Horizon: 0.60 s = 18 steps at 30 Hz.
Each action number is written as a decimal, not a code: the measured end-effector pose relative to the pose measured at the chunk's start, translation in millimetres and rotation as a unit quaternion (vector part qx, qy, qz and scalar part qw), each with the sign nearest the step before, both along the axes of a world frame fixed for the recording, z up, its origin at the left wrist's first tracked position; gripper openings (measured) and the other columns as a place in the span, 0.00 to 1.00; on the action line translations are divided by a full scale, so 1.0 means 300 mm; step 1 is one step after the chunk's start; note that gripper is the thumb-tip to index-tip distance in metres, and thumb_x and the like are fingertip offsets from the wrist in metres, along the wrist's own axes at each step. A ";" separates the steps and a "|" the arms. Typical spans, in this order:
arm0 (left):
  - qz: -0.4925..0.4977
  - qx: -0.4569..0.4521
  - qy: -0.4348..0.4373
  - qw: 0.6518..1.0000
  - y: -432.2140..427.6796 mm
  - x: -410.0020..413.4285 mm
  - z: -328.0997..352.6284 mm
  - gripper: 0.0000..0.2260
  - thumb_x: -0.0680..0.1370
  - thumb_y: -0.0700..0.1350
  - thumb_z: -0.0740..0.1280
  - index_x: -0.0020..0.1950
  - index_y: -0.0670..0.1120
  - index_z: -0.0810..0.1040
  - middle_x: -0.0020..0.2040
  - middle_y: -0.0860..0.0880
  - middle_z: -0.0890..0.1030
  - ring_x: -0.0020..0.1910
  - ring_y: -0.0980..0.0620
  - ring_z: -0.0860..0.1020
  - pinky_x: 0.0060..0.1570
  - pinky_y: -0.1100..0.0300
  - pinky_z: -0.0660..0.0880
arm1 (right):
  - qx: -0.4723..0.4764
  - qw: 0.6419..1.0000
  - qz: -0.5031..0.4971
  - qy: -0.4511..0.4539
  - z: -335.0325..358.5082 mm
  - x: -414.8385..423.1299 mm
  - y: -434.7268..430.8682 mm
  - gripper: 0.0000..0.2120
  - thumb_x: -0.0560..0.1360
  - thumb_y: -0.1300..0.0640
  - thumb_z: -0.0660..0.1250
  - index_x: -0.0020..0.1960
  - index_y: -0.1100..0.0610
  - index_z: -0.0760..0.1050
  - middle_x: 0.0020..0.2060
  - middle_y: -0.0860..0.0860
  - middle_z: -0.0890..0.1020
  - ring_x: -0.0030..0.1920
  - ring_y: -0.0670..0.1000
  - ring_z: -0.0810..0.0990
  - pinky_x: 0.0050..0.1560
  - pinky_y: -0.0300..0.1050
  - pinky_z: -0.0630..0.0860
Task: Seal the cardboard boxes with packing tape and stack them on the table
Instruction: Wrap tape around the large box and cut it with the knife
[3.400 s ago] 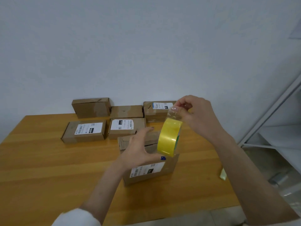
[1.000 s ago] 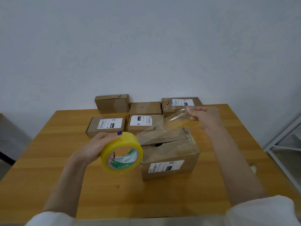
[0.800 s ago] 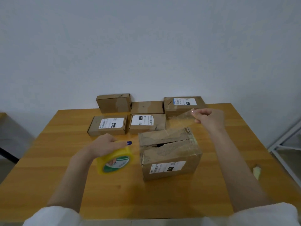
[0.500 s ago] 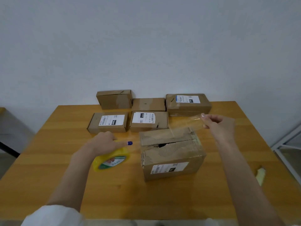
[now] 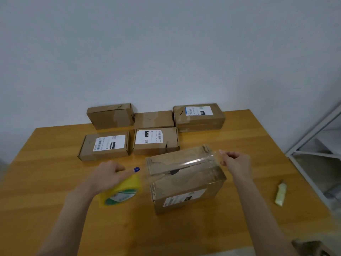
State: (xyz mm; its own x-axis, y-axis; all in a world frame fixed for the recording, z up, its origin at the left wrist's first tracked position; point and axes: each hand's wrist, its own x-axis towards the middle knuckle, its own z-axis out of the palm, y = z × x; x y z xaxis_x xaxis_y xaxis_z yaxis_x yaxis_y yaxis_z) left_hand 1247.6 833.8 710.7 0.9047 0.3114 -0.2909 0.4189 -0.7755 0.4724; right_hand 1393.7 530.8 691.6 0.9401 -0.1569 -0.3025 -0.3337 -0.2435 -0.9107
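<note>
1. Your left hand [image 5: 108, 177] is wrapped around the yellow roll of packing tape [image 5: 120, 191], fingers curled over its top and a blue-painted nail sticking out toward the box. The roll sits low, just left of the box; I can't tell if it touches the wooden table [image 5: 46, 191].
2. Your right hand [image 5: 237, 162] has its fingers pinched together on the free end of the clear tape strip [image 5: 193, 161]. The strip stretches from the roll across the top of the big brown cardboard box [image 5: 186, 180] in the middle of the table. It's see-through, so whether it's stuck down or just above the flaps is hard to make out.
3. The box's top flaps aren't flat: a dark gap shows at the seam. A white shipping label is on the near side, too blurry to read.
4. Five smaller flat cardboard boxes [image 5: 156, 140] lie in two rows at the back, near the white wall [image 5: 166, 52]. Three have labels on top, print unreadable.
5. A small pale yellow-green object [image 5: 280, 194] lies on the table well off to your right; no idea what it is.
6. A white metal shelf frame [image 5: 313, 141] is cut off at the right edge, and something dark in the bottom right corner is cropped too.
</note>
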 end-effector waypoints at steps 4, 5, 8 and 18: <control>0.012 -0.066 -0.023 0.997 0.031 -0.017 -0.027 0.22 0.77 0.53 0.65 0.24 0.47 0.70 0.22 0.52 0.70 0.23 0.57 0.70 0.28 0.64 0.63 | -0.008 1.000 -0.008 0.004 -0.014 0.013 -0.022 0.09 0.73 0.56 0.73 0.37 0.56 0.77 0.30 0.50 0.79 0.34 0.49 0.78 0.42 0.43 0.73; 0.015 -0.062 -0.032 0.997 0.027 -0.015 -0.031 0.21 0.77 0.53 0.65 0.25 0.47 0.73 0.24 0.51 0.72 0.24 0.56 0.72 0.29 0.64 0.65 | -0.005 1.000 -0.010 0.001 -0.011 0.012 -0.019 0.09 0.73 0.56 0.73 0.37 0.56 0.77 0.30 0.50 0.79 0.34 0.48 0.77 0.40 0.42 0.72; 0.010 -0.017 -0.007 1.000 0.019 -0.007 -0.055 0.21 0.76 0.55 0.66 0.28 0.43 0.75 0.27 0.48 0.73 0.27 0.50 0.72 0.31 0.60 0.65 | 0.005 0.998 -0.040 -0.040 0.008 0.015 -0.013 0.07 0.74 0.56 0.72 0.40 0.59 0.79 0.30 0.50 0.79 0.33 0.46 0.75 0.37 0.38 0.69; 0.022 0.016 -0.018 0.999 0.029 -0.003 -0.052 0.22 0.75 0.60 0.64 0.27 0.46 0.74 0.24 0.51 0.72 0.24 0.54 0.71 0.31 0.58 0.66 | 0.030 0.999 -0.007 -0.020 0.035 0.036 -0.032 0.08 0.72 0.56 0.74 0.38 0.54 0.77 0.31 0.49 0.79 0.32 0.45 0.77 0.34 0.39 0.67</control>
